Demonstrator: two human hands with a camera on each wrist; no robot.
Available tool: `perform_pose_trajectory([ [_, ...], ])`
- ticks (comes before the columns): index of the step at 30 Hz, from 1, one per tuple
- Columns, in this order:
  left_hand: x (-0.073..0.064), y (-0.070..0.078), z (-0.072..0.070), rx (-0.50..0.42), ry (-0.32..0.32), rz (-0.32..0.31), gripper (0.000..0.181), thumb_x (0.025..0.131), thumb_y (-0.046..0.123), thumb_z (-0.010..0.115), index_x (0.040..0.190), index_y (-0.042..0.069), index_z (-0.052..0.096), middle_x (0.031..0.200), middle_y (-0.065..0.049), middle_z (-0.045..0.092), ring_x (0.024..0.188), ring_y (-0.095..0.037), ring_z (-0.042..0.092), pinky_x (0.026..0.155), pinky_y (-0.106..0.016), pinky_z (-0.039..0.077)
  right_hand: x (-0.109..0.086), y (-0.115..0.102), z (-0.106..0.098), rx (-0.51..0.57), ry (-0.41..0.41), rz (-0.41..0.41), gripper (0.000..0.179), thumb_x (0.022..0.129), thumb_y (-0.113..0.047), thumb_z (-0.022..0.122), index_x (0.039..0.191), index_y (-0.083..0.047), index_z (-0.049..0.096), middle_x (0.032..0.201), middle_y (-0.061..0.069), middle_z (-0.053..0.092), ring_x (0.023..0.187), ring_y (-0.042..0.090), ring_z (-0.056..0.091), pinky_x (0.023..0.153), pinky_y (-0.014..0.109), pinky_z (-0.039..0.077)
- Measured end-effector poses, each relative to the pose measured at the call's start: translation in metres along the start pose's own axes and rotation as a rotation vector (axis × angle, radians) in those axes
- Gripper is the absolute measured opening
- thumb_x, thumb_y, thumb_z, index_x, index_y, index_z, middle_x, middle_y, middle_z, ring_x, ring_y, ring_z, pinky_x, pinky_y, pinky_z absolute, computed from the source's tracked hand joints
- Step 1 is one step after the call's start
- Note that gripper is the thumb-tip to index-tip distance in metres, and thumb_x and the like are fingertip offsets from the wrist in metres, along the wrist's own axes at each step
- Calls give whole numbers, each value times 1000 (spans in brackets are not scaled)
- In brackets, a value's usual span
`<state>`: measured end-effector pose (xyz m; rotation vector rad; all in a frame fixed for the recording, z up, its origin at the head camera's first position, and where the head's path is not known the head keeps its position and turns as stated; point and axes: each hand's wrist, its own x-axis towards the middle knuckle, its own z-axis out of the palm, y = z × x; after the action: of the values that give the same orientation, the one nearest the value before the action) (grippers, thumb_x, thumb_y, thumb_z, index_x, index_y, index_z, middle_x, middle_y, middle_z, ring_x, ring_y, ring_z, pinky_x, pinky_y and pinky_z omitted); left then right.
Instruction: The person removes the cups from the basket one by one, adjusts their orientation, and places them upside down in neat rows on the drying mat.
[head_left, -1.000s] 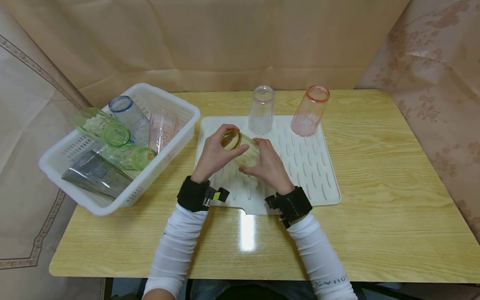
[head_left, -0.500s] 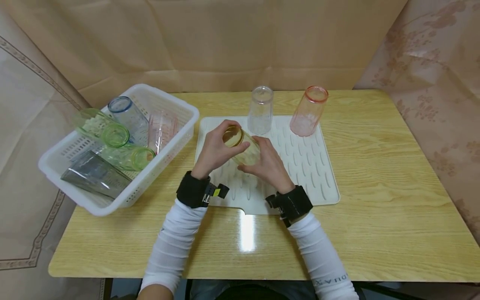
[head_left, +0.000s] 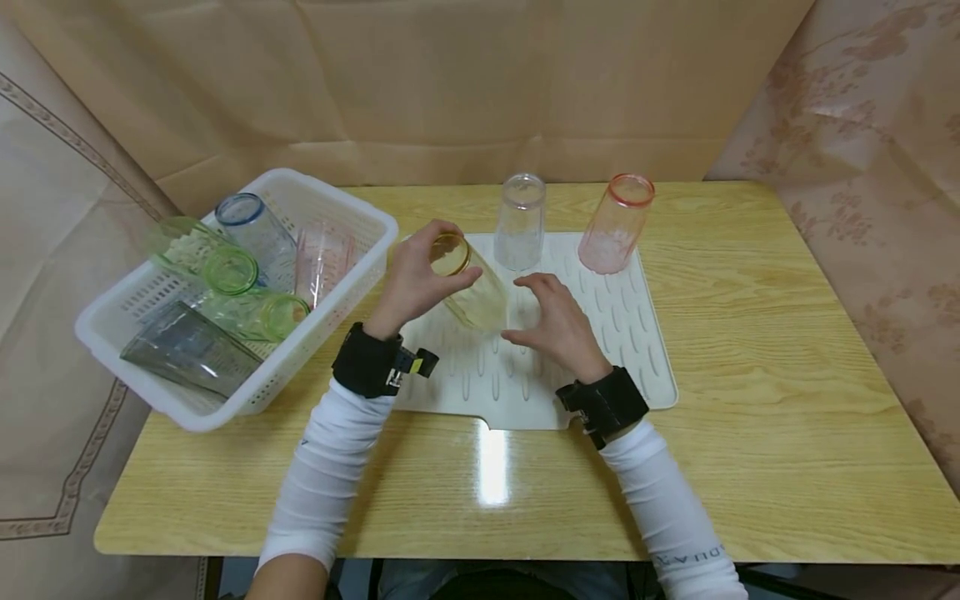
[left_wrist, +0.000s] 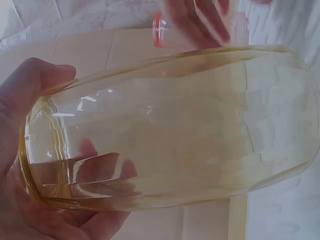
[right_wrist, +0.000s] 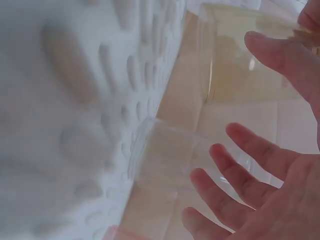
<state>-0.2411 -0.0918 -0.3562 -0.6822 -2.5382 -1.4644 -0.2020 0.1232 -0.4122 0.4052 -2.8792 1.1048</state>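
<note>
In the head view my left hand (head_left: 416, 271) grips a yellow-tinted drinking glass (head_left: 483, 296) by its narrower, thick amber end. The glass tilts over the white ridged drying mat (head_left: 480, 387), wider end down and to the right. Thumb and fingers curl round that amber end in the left wrist view, where the glass (left_wrist: 175, 130) fills most of the picture. My right hand (head_left: 558, 325) stands just right of the glass, fingers spread and holding nothing. In the right wrist view a gap shows between its fingertips (right_wrist: 235, 131) and the yellow glass (right_wrist: 240, 55).
On the back of the mat stand a clear glass (head_left: 521, 225) and a pink glass with an orange-red rim (head_left: 617, 225). At the left, a white plastic basket (head_left: 360, 208) holds several blue, green, pink and grey glasses. A beige cloth (head_left: 450, 92) hangs behind the table.
My right hand has let go of the yellow glass and drawn back to the right. My left hand has moved a little left and away from me with the glass.
</note>
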Motion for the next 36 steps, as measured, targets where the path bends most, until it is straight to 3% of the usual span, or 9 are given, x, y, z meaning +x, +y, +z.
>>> perform_pose_trajectory([
  [10, 14, -5, -24, 80, 20, -34, 45, 81, 13, 78, 116, -2, 55, 113, -20, 62, 112, -33, 59, 96, -37, 44, 0, 10, -20, -59, -11, 33, 56, 75, -19, 83, 123, -2, 61, 129, 18, 53, 115, 36, 49, 90, 51, 43],
  [23, 42, -12, -49, 134, 55, -106, 47, 80, 18, 78, 117, -1, 56, 114, -18, 63, 112, -30, 57, 96, -38, 43, -2, 20, -21, -47, -13, 64, 52, 76, -17, 82, 122, -1, 63, 129, 19, 53, 114, 35, 51, 89, 51, 44],
  [29, 49, -18, -51, 119, 52, -126, 49, 80, 16, 78, 119, -2, 54, 117, -20, 61, 114, -33, 56, 97, -41, 43, -4, 22, -19, -44, -18, 69, 51, 77, -16, 81, 122, -1, 63, 129, 20, 53, 115, 36, 51, 89, 53, 43],
  [36, 54, -33, -39, 139, 42, -141, 48, 79, 16, 78, 117, -2, 54, 115, -20, 62, 113, -33, 57, 96, -41, 43, -12, 25, -13, -45, -29, 97, 51, 76, -17, 81, 121, 0, 63, 128, 21, 53, 112, 36, 51, 89, 53, 44],
])
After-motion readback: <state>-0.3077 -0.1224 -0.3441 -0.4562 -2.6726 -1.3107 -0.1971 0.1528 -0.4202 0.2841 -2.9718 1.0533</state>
